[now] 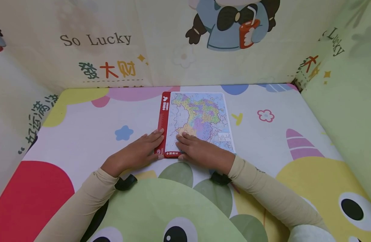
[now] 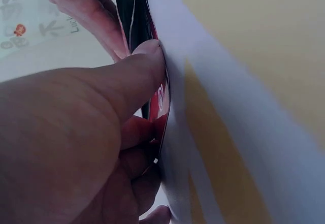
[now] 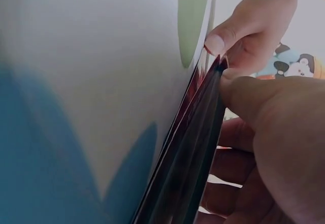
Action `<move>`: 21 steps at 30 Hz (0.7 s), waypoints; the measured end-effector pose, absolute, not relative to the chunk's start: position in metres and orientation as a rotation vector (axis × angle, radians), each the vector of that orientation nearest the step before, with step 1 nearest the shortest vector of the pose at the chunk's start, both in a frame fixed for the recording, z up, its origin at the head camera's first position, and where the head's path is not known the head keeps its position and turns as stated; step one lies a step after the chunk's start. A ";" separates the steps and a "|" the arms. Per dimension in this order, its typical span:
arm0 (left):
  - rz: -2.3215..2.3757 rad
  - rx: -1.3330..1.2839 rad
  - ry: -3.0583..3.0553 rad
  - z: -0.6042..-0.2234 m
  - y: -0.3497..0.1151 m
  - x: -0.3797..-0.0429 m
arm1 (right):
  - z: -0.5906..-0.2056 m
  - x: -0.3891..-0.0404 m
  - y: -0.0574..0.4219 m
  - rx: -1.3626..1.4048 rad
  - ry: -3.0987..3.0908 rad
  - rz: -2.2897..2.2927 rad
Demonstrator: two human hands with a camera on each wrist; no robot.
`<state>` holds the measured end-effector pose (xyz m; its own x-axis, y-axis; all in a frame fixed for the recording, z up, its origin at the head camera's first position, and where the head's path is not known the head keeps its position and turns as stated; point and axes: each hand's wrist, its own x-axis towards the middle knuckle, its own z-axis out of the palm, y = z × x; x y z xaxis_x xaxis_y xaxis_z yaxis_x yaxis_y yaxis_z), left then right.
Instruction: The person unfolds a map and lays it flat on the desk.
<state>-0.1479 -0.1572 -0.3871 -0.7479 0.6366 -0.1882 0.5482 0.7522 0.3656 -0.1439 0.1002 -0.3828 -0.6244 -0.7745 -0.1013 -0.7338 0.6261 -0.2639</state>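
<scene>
A map board point(image 1: 200, 114) with a red strip down its left side lies flat on the patterned tabletop. My left hand point(image 1: 140, 149) rests on the strip, fingers extended across the lower left part. My right hand point(image 1: 203, 151) lies over the lower middle of the map, its fingers pointing left. In the left wrist view, the left thumb point(image 2: 144, 61) touches the red corner point(image 2: 161, 99). The right thumb point(image 3: 241, 89) is at the board's near edge point(image 3: 188, 153) in the right wrist view, where dark layers show. Both hands partly cover the map.
A printed cloth wall point(image 1: 161, 60) stands directly behind the table, with more cloth at both sides. The tabletop point(image 1: 91, 141) carries large cartoon prints. Dark wrist straps point(image 1: 126, 182) sit under both wrists.
</scene>
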 end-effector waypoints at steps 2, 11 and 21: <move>0.413 0.921 2.653 -0.388 -0.157 -0.148 | -0.382 -0.144 0.101 -1.254 2.648 -0.296; 0.422 0.914 2.647 -0.387 -0.157 -0.148 | -0.377 -0.144 0.105 -1.328 2.648 -0.284; 0.430 0.925 2.643 -0.387 -0.158 -0.149 | -0.374 -0.145 0.110 -1.388 2.677 -0.315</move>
<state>-0.1488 -0.1577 -0.3868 -0.7445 0.6412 -0.1863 0.5489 0.7466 0.3759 -0.1448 0.1097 -0.3742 -0.5761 -0.8174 -0.0017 -0.7946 0.5606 -0.2330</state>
